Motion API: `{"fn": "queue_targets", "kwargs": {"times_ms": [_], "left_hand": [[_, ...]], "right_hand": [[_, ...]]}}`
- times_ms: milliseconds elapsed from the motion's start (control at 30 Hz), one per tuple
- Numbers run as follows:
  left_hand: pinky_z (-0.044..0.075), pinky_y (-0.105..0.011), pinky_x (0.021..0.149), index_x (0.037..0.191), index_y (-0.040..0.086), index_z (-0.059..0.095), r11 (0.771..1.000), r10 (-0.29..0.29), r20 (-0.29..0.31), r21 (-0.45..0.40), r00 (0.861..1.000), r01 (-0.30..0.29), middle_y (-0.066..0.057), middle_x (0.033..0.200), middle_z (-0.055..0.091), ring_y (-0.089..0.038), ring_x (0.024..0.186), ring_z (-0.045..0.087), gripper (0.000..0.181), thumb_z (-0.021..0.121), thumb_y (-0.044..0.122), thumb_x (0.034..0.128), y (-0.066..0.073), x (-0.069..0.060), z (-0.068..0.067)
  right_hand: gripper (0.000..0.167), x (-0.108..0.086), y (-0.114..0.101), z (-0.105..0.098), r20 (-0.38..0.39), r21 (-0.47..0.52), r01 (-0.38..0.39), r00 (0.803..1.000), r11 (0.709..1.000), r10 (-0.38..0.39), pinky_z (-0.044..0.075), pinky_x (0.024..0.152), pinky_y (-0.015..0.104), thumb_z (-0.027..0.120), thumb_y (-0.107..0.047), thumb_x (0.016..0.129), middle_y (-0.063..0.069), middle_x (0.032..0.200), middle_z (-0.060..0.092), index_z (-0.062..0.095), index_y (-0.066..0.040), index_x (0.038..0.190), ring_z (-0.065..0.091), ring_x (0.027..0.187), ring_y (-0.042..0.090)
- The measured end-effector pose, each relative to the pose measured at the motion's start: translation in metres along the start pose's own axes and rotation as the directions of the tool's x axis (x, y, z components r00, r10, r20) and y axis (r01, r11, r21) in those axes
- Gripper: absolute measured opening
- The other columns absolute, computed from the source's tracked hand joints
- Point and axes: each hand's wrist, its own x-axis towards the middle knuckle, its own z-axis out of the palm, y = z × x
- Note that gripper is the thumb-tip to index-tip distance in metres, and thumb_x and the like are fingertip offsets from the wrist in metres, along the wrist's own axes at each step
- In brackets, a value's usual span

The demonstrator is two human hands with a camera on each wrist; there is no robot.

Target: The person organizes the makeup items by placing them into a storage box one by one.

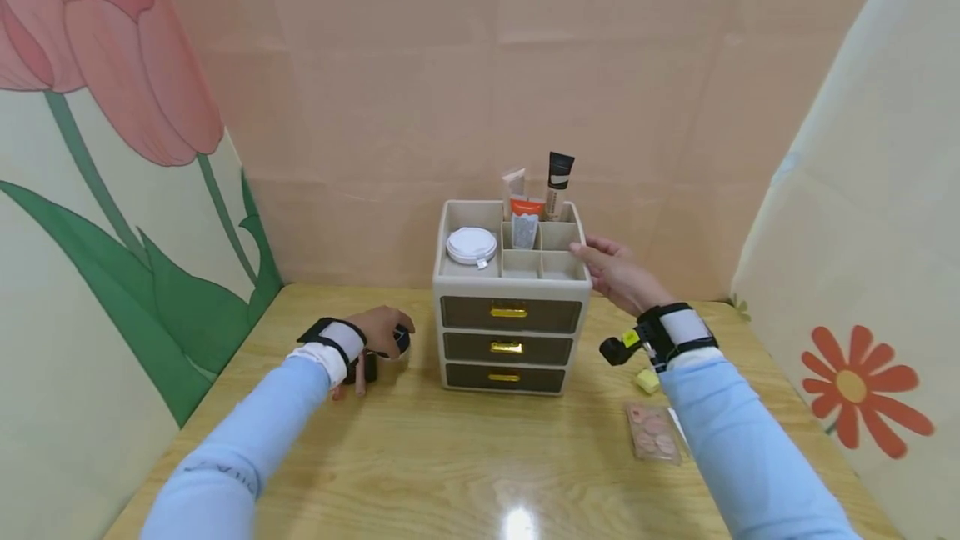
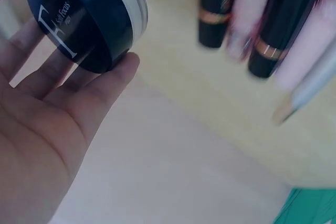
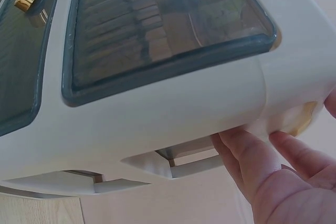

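A cream makeup organizer (image 1: 512,283) with several dark drawers stands in the middle of the table in the head view. My right hand (image 1: 618,273) grips its upper right edge, thumb at the rim and fingers against the side wall; the right wrist view shows these fingertips (image 3: 244,142) near slots in the wall. To the organizer's left, my left hand (image 1: 380,330) holds a round powder jar (image 2: 79,19) with a dark lid and pale base. Beside that jar lie black-and-gold lipstick tubes (image 2: 283,24) and pink tubes (image 2: 307,45), blurred in the left wrist view.
In the organizer's top stand a white round puff (image 1: 471,246), an orange-capped tube (image 1: 525,227) and a black-capped tube (image 1: 558,182). On the right of the table lie a pink palette (image 1: 652,433) and a yellow sponge (image 1: 647,382). Fabric walls (image 1: 480,73) surround the table.
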Motion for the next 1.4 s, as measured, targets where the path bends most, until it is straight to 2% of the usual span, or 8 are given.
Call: {"fn": "queue_targets", "kwargs": {"times_ms": [200,333,567,700,867,1067,1233,1400], "left_hand": [[0.050,-0.028,0.070,0.129,0.007,0.061,0.999,0.035,-0.009,0.003,0.999,-0.035,-0.012,0.123,0.058,-0.020,0.092,0.055,0.058,0.077,0.006,0.0732,0.007,-0.011,-0.038],[0.053,-0.028,0.065,0.128,0.005,0.060,0.997,0.073,-0.012,-0.016,0.997,-0.073,-0.013,0.117,0.058,-0.022,0.089,0.057,0.056,0.075,0.005,0.0734,0.016,-0.025,-0.068],[0.055,-0.030,0.066,0.127,0.001,0.058,0.992,0.127,-0.044,-0.005,0.991,-0.127,-0.017,0.116,0.057,-0.026,0.093,0.059,0.051,0.074,0.005,0.0777,0.043,-0.057,-0.122],[0.054,-0.032,0.070,0.125,0.003,0.060,0.984,0.177,-0.074,0.050,0.981,-0.174,-0.017,0.114,0.058,-0.028,0.095,0.058,0.049,0.073,0.007,0.0780,0.057,-0.064,-0.147],[0.053,-0.035,0.075,0.120,0.006,0.062,0.972,0.215,-0.108,0.124,0.971,-0.201,-0.014,0.112,0.059,-0.028,0.097,0.057,0.045,0.074,0.009,0.0770,0.073,-0.065,-0.170],[0.054,-0.034,0.073,0.117,0.006,0.063,0.965,0.246,-0.116,0.118,0.962,-0.232,-0.013,0.111,0.059,-0.028,0.096,0.057,0.041,0.073,0.007,0.0770,0.102,-0.061,-0.194],[0.052,-0.034,0.076,0.120,0.007,0.062,0.960,0.265,-0.108,0.119,0.958,-0.252,-0.012,0.114,0.059,-0.026,0.098,0.056,0.042,0.072,0.009,0.0796,0.126,-0.049,-0.205],[0.050,-0.034,0.081,0.129,0.010,0.059,0.963,0.258,-0.105,0.115,0.961,-0.245,-0.010,0.121,0.057,-0.025,0.103,0.053,0.048,0.072,0.013,0.0824,0.144,-0.029,-0.208]], "right_hand": [[0.071,0.000,-0.001,-0.002,0.003,0.000,0.000,1.000,1.000,0.000,0.047,0.097,0.041,0.055,-0.033,0.099,0.020,0.151,0.031,0.020,-0.003,0.154,0.041,0.129,0.032],[0.070,0.000,-0.001,-0.001,0.001,0.000,-0.004,1.000,1.000,0.004,0.047,0.097,0.040,0.054,-0.033,0.100,0.020,0.151,0.031,0.020,-0.004,0.154,0.040,0.130,0.033],[0.071,0.001,0.000,0.000,0.011,-0.012,-0.008,1.000,1.000,0.009,0.050,0.093,0.035,0.054,-0.033,0.099,0.021,0.150,0.031,0.020,-0.003,0.154,0.043,0.125,0.029],[0.072,0.000,-0.001,0.000,0.008,-0.010,-0.013,1.000,1.000,0.013,0.052,0.091,0.033,0.054,-0.033,0.100,0.021,0.149,0.030,0.019,-0.002,0.154,0.046,0.121,0.027],[0.072,0.001,-0.001,0.000,-0.009,0.000,-0.031,0.999,1.000,0.031,0.053,0.089,0.031,0.056,-0.034,0.098,0.019,0.148,0.031,0.020,-0.004,0.154,0.049,0.116,0.023],[0.071,0.001,0.000,-0.003,-0.023,0.000,-0.045,0.999,0.999,0.045,0.052,0.089,0.031,0.056,-0.034,0.098,0.019,0.147,0.033,0.022,-0.004,0.154,0.052,0.113,0.022],[0.072,-0.001,0.001,-0.005,-0.028,-0.017,-0.050,0.998,0.999,0.050,0.052,0.090,0.031,0.055,-0.035,0.099,0.019,0.148,0.033,0.021,-0.004,0.154,0.050,0.115,0.023],[0.072,-0.002,0.001,-0.006,-0.031,-0.016,-0.042,0.999,0.999,0.041,0.052,0.089,0.030,0.056,-0.036,0.098,0.019,0.148,0.033,0.022,-0.004,0.154,0.048,0.117,0.025]]}}
